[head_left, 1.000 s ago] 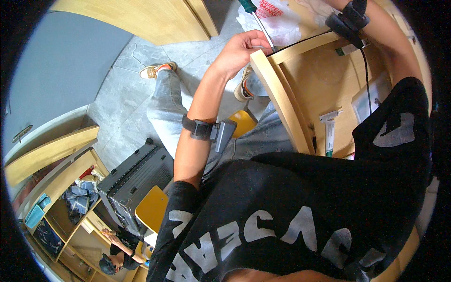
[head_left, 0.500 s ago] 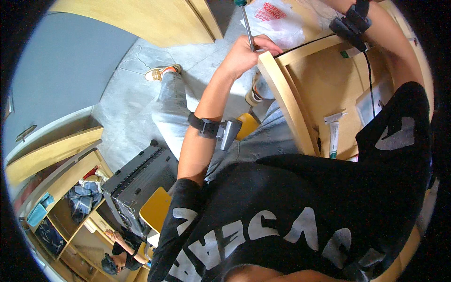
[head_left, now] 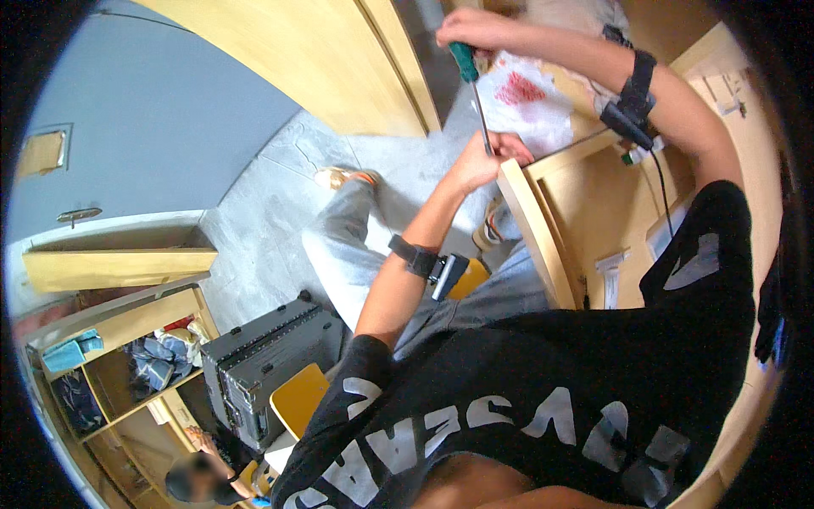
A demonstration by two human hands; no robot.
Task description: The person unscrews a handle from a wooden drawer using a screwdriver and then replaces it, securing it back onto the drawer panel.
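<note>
A screwdriver [head_left: 479, 102] with a green handle and thin metal shaft slants down from upper centre. My right hand [head_left: 475, 30] is closed around its handle. The shaft's lower end reaches my left hand [head_left: 492, 159], whose fingers are curled closed by it at the far corner of an open wooden drawer [head_left: 536, 233]. What lies under those fingers is hidden, and the screwdriver's tip cannot be made out. Inside the drawer are a white tube-like item [head_left: 610, 276] and a small green-and-white item [head_left: 632, 158].
Beyond the drawer lies a white plastic bag [head_left: 530, 102] with red print. A wooden panel [head_left: 339, 68] stands at upper left. A black suitcase [head_left: 271, 365], a yellow chair [head_left: 298, 399] and filled shelves [head_left: 110, 390] are at lower left, where another person [head_left: 203, 475] sits.
The view has shifted, so the scene sits lower and further right. My right hand, out of the picture before, now shows on the screwdriver's handle. My left hand stays at the drawer corner.
</note>
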